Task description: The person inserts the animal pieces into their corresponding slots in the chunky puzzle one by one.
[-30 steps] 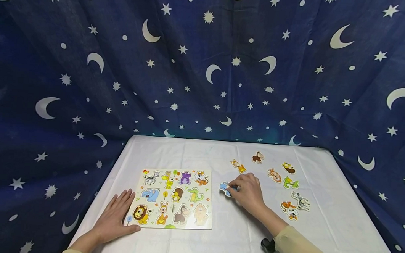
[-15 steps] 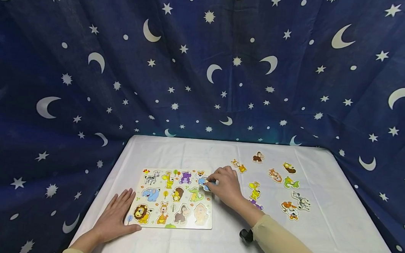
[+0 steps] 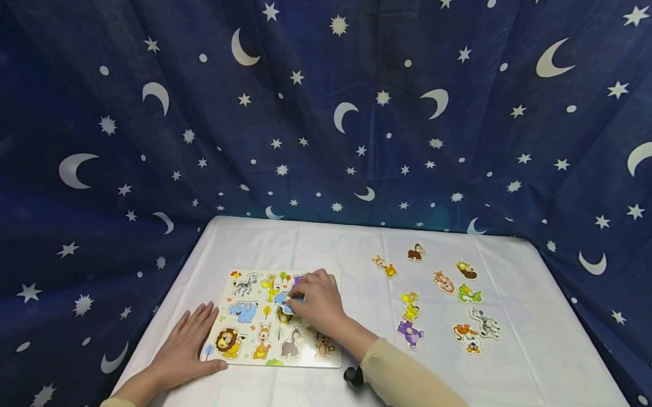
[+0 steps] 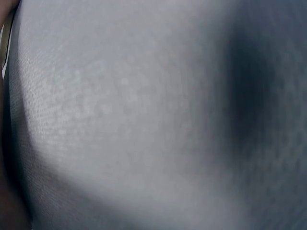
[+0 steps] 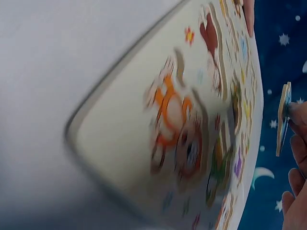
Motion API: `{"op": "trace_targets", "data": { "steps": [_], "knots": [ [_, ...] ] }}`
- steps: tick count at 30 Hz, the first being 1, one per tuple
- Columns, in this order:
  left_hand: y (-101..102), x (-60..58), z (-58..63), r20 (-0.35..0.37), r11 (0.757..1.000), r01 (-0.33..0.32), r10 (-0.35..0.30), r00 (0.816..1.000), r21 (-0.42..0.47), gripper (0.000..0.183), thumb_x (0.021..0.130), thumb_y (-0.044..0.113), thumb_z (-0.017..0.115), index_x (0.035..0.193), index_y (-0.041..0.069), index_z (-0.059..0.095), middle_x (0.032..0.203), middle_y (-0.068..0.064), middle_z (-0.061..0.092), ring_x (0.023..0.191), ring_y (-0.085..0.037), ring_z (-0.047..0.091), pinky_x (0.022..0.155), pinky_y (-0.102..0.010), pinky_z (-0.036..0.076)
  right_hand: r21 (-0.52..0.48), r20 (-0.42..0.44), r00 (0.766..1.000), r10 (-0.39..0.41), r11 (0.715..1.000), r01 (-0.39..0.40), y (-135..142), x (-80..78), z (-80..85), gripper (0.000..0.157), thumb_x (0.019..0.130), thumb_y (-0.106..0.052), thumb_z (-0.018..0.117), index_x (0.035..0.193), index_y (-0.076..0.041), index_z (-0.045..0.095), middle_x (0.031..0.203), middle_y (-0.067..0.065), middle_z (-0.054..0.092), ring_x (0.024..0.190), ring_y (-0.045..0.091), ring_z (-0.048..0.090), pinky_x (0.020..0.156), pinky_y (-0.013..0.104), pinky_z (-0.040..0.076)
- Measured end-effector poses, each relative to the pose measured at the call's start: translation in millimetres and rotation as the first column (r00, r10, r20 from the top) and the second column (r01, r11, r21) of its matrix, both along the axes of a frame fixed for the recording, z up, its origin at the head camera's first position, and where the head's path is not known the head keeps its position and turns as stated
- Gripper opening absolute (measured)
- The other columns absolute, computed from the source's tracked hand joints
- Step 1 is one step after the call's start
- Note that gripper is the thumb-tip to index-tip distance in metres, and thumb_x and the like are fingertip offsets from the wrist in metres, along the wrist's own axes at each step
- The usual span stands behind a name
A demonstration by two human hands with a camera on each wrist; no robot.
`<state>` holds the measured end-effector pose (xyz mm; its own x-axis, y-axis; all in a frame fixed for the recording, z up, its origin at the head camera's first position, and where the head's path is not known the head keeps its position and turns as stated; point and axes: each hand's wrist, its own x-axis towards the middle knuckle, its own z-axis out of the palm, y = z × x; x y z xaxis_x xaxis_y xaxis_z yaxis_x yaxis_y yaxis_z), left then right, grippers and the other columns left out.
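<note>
Behind everything we see a dark blue starry curtain (image 3: 331,105), hanging beyond the far edge of the white worktop (image 3: 271,397). Nearer the worktop's left edge than its right lies the animal puzzle board (image 3: 251,360). Our left hand (image 3: 186,344) rests flat at the board's left edge, fingers straight, thumb by its near left corner. Our right hand (image 3: 317,298) pinches the blue elephant piece (image 3: 281,299) over the board's middle, short of the far edge. Towards the worktop's right edge lie loose pieces, among them the purple hippo (image 3: 409,336) touching the giraffe (image 3: 409,307).
</note>
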<state>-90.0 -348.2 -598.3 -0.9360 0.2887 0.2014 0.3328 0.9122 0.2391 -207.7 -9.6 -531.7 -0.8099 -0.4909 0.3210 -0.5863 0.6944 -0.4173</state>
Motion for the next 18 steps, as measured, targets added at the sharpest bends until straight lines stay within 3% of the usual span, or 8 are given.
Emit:
{"op": "trace_targets", "data": {
  "steps": [4, 18],
  "knots": [
    [0.8, 0.3, 1.4, 0.016, 1.0, -0.007, 0.007, 1.0, 0.004, 0.121, 0.074, 0.078, 0.072, 0.159, 0.001, 0.033, 0.163, -0.021, 0.031, 0.152, -0.036, 0.022, 0.126, -0.044, 0.004, 0.012, -0.012, 0.999, 0.03, 0.999, -0.03, -17.4, 2.7, -3.0, 0.01, 0.089, -0.043, 0.079, 0.091, -0.034, 0.081, 0.089, -0.018, 0.062, 0.094, 0.01, 0.05, 0.091, 0.035, 0.044],
    [-1.4, -0.5, -1.1, -0.054, 1.0, 0.03, -0.03, 0.998, -0.002, 0.119, 0.075, 0.075, 0.073, 0.158, 0.001, 0.033, 0.161, -0.022, 0.035, 0.154, -0.031, 0.021, 0.126, -0.041, 0.003, 0.111, -0.028, 0.995, 0.094, 0.99, -0.09, -60.4, 4.5, -1.3, 0.007, 0.091, -0.041, 0.076, 0.091, -0.035, 0.08, 0.09, -0.019, 0.062, 0.088, 0.008, 0.046, 0.083, 0.03, 0.041]
  ]
}}
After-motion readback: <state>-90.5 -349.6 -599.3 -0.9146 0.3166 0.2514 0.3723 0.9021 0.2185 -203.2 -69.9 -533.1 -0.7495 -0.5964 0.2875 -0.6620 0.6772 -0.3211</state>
